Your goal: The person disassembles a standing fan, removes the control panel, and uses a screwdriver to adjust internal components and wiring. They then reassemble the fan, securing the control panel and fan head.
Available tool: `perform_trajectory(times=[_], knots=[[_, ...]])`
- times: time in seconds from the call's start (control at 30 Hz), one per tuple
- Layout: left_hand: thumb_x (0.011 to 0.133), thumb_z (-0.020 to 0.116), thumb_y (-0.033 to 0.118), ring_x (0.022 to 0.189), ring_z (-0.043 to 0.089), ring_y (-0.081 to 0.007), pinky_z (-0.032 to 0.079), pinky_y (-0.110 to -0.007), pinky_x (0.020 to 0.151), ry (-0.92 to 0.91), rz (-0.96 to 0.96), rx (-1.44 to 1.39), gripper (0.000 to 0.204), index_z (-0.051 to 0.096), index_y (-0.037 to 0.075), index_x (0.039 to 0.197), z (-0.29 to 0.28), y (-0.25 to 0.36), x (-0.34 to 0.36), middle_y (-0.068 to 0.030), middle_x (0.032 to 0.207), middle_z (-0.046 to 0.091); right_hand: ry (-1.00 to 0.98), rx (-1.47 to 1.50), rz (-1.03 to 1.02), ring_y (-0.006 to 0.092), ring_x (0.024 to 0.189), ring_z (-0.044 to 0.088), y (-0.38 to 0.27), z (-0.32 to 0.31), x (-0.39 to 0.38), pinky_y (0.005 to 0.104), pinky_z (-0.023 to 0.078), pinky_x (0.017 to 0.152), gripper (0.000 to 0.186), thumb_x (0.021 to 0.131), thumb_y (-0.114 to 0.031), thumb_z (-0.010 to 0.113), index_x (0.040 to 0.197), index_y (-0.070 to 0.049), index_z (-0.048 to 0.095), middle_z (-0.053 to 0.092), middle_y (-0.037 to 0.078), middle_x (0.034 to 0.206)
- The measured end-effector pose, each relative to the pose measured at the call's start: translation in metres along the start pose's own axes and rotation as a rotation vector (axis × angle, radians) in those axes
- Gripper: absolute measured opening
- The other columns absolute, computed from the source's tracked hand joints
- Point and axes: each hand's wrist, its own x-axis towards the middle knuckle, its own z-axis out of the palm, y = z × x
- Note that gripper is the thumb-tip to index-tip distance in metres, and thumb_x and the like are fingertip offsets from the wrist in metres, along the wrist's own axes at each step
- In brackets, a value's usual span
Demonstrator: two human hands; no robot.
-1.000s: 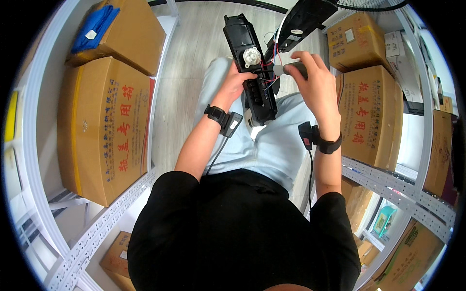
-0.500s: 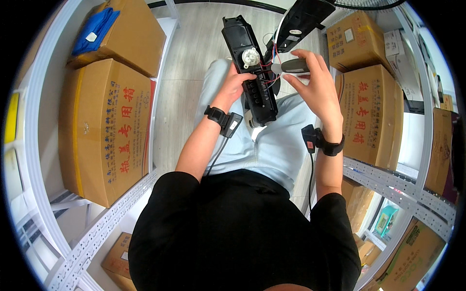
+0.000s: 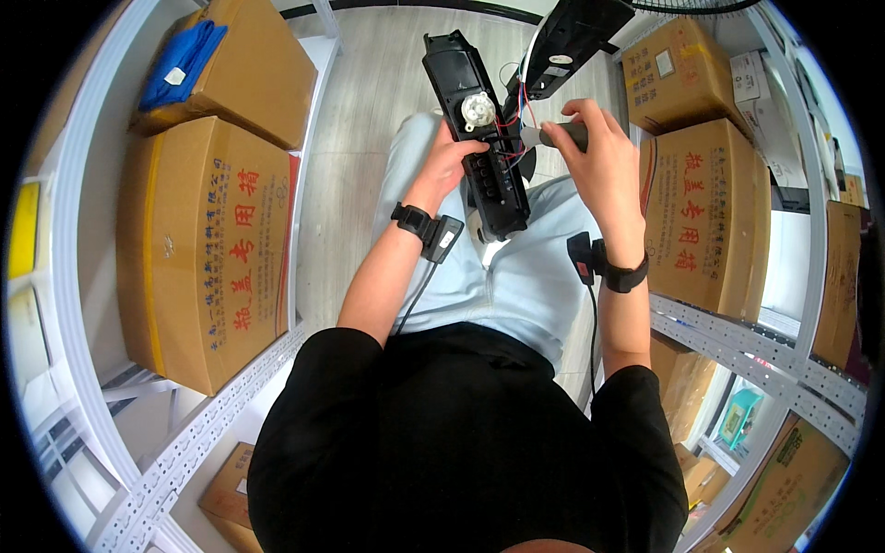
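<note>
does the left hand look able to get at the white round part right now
Probably yes: the left hand holds the black panel just short of the white part and nothing seems to cover it, though its hold may need loosening.

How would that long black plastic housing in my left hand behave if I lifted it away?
The long black plastic housing should stay stiff, judging by its straight moulded edges. The thin red and blue wires, apparently running toward the angled black column beyond, may tug or strain. Its slim body suggests it's fairly light.
</note>
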Motion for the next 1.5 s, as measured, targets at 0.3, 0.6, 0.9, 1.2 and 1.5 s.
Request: perform_trajectory(times=[0.3,0.6,0.9,1.2,1.5], knots=[[0.070,0.056,-0.018,0.107,0.058,-0.0230,0.049,-0.036,0.091,-0.010,-0.020,-0.011,0.061,0.039,0.005,0.124,-0.006,-0.005,0.004,-0.0093,0.117,0.056,0.037,-0.082,0.041,0.0261,0.071,0.065,-0.002,-0.001,0.000,0.0358,0.052,0.062,0.030,0.081,-0.019,0.071,0.105,-0.009,0.057,0.060,0.011,0.093],[0.071,0.057,-0.017,0.106,0.059,-0.0240,0.050,-0.038,0.092,0.006,-0.007,-0.012,0.060,0.041,0.004,0.125,-0.005,-0.004,0.004,-0.0104,0.115,0.059,0.040,0.012,0.043,0.0293,0.080,0.065,-0.006,-0.004,-0.001,0.0374,0.051,0.063,0.034,0.077,-0.024,0.075,0.104,-0.010,0.058,0.062,0.011,0.093],[0.071,0.056,-0.018,0.107,0.059,-0.0237,0.049,-0.037,0.092,0.019,-0.018,-0.006,0.061,0.040,0.004,0.126,-0.008,-0.006,0.004,-0.0100,0.116,0.057,0.105,0.187,-0.174,0.0347,0.076,0.064,0.004,-0.004,-0.001,0.0428,0.050,0.062,0.039,0.082,-0.031,0.071,0.112,-0.012,0.055,0.062,0.013,0.089],[0.071,0.057,-0.018,0.105,0.061,-0.0247,0.051,-0.039,0.091,0.030,-0.017,-0.016,0.059,0.042,0.004,0.124,-0.005,-0.003,0.003,-0.0115,0.115,0.060,0.106,0.133,-0.143,0.0292,0.082,0.065,0.004,-0.003,-0.001,0.0360,0.052,0.068,0.039,0.080,-0.022,0.074,0.112,-0.010,0.057,0.063,0.014,0.096],[0.070,0.056,-0.019,0.107,0.058,-0.0238,0.049,-0.037,0.091,0.024,-0.053,-0.020,0.065,0.039,0.007,0.127,-0.002,-0.001,0.002,-0.0087,0.117,0.056,0.115,0.177,0.018,0.0226,0.069,0.066,0.002,0.002,0.000,0.0331,0.053,0.060,0.031,0.077,-0.018,0.075,0.102,-0.010,0.058,0.063,0.009,0.085]])
